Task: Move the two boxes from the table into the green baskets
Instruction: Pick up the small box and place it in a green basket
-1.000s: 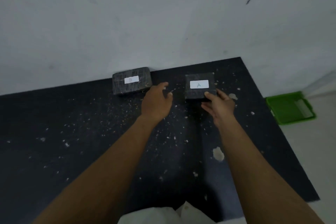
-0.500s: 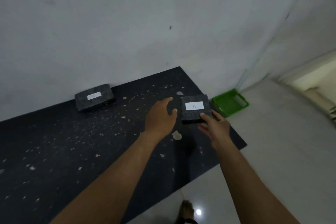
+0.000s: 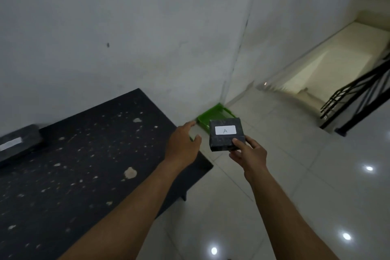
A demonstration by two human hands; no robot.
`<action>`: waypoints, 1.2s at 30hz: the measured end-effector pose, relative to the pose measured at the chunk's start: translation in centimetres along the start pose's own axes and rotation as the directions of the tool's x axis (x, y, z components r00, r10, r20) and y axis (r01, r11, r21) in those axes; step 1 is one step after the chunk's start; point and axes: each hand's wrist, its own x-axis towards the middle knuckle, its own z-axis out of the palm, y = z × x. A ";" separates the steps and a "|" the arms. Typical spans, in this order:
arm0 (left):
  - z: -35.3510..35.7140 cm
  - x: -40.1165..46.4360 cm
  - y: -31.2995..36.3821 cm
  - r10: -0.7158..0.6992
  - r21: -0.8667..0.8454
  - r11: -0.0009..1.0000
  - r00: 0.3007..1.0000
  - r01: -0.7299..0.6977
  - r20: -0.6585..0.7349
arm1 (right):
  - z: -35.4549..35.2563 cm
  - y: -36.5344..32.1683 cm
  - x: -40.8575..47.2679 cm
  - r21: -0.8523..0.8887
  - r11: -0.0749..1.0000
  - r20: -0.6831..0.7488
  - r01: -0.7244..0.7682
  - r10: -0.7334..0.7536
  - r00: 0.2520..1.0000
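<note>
Tiled floor (image 3: 295,175) below: box A (image 3: 226,134) pinched in right hand (image 3: 250,154).

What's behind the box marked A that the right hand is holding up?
Behind the box marked A sits a green basket on the floor by the wall corner. Only its far part shows; the box covers its near side, so I cannot tell what is inside.

The desk (image 3: 84,164) at the lower left of the frame has a matt black top, rough-looking and flecked with pale chips and spots. The box marked A (image 3: 226,134) near the centre looks wrapped in dull dark material, with a smooth white paper label. Behind it, the green basket (image 3: 207,117) appears to be plastic. The floor (image 3: 316,186) at the right is glossy pale tile, mirroring lamps.
</note>
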 end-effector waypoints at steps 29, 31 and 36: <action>23.7 23.5 15.1 -0.110 -0.096 0.989 0.994 0.111 0.011 | -11.8 -15.1 29.7 -0.042 0.998 -0.073 -0.036 0.033 0.997; 23.6 25.8 15.0 -0.119 -0.072 0.990 0.993 0.119 0.007 | -10.3 -15.7 31.8 -0.051 0.998 -0.065 -0.041 0.037 0.997; 22.6 32.4 14.8 -0.127 -0.063 0.990 0.992 0.126 -0.012 | -5.7 -18.0 37.0 -0.044 0.998 -0.020 -0.038 0.037 0.999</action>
